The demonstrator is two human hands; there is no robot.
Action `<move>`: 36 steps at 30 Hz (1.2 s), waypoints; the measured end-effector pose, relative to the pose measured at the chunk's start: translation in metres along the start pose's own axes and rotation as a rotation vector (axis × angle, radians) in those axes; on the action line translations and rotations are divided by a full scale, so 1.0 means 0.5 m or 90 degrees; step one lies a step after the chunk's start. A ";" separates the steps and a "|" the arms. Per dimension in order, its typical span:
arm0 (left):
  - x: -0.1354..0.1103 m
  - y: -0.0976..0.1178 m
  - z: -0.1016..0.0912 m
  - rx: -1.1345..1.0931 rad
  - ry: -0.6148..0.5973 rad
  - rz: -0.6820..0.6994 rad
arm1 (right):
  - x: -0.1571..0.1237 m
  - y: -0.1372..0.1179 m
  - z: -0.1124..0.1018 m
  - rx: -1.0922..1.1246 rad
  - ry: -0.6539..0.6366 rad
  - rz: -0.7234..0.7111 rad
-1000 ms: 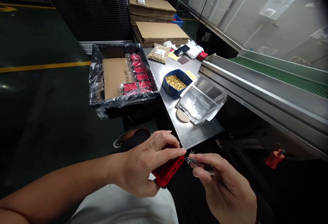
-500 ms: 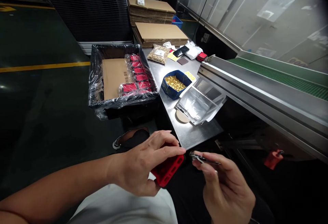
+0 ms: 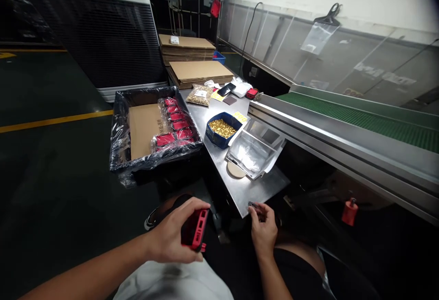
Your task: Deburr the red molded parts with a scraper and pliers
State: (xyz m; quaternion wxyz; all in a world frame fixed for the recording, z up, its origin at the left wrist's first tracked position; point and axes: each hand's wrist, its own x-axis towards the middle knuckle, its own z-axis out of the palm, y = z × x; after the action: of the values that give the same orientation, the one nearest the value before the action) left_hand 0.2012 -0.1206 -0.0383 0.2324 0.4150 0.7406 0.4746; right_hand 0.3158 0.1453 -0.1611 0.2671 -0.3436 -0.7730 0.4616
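My left hand [image 3: 173, 238] is closed round a red plastic housing [image 3: 199, 230] with black edges. Its narrow side, lined with slots like ports, faces right, and a small red piece sticks out near its lower end. My right hand [image 3: 264, 233] pinches small metal nail clippers [image 3: 253, 204] by the near corner of the metal table; the fingers hide most of them. The two hands are apart, above my lap. Beyond them, a blue bin [image 3: 219, 142] full of small brass-coloured parts stands on the table.
To the left, a plastic-lined black crate [image 3: 118, 165] holds cardboard and several red housings. On the metal table [image 3: 247, 195] are a clear plastic tray [image 3: 254, 153], a bag of brass-coloured parts [image 3: 199, 95], a phone [image 3: 227, 89] and cardboard stacks [image 3: 200, 69]. A green conveyor [image 3: 360, 117] runs along the right.
My hands have moved farther apart; the right one, with the clippers, has drawn away from the red housing. The left has turned the housing more upright. The camera view has tipped upward.
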 end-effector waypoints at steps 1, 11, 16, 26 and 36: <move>-0.012 -0.017 0.005 0.005 -0.014 -0.032 | 0.001 0.016 0.000 -0.030 0.010 -0.004; -0.089 -0.085 0.035 -0.222 -0.081 -0.300 | 0.033 -0.063 -0.078 -0.102 0.027 -0.021; -0.082 -0.111 -0.026 -0.182 -0.061 -0.376 | 0.010 -0.028 -0.069 -0.165 0.006 -0.064; -0.066 -0.173 0.051 -0.594 0.026 -0.457 | -0.013 0.002 -0.059 -0.175 -0.103 -0.019; -0.001 -0.108 0.042 -0.864 0.136 -0.463 | -0.042 -0.133 -0.045 -0.149 -0.029 0.002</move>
State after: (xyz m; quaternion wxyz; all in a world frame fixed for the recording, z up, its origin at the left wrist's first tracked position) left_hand 0.1958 -0.1216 -0.0960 0.5039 -0.1355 0.3961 0.7556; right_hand 0.3266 0.1184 -0.0939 0.2067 -0.3634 -0.8268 0.3762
